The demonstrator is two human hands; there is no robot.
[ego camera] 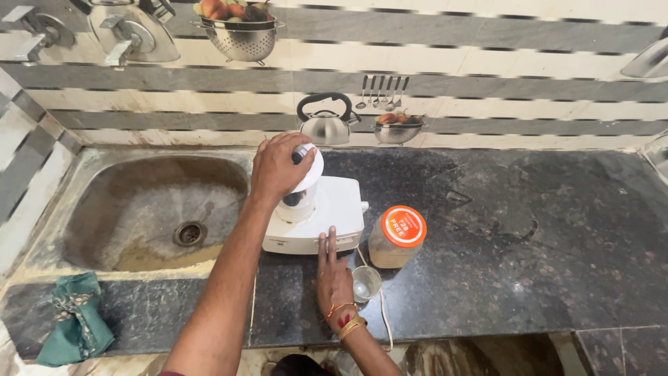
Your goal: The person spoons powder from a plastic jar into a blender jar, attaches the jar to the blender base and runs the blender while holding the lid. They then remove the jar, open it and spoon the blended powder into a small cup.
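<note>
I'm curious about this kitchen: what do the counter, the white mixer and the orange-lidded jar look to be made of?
The counter looks like polished dark stone, speckled and faintly glossy. The white mixer, held by the left hand and right hand, seems smooth moulded plastic. The jar looks like clear plastic, though glass is possible, with an orange plastic-looking lid.

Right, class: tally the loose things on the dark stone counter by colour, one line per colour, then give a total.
White: 1, the white plastic mixer-grinder base with its jar
Orange: 1, the orange-lidded clear plastic jar
Clear: 1, the small clear glass cup
Green: 1, the crumpled green cloth
Total: 4
</note>
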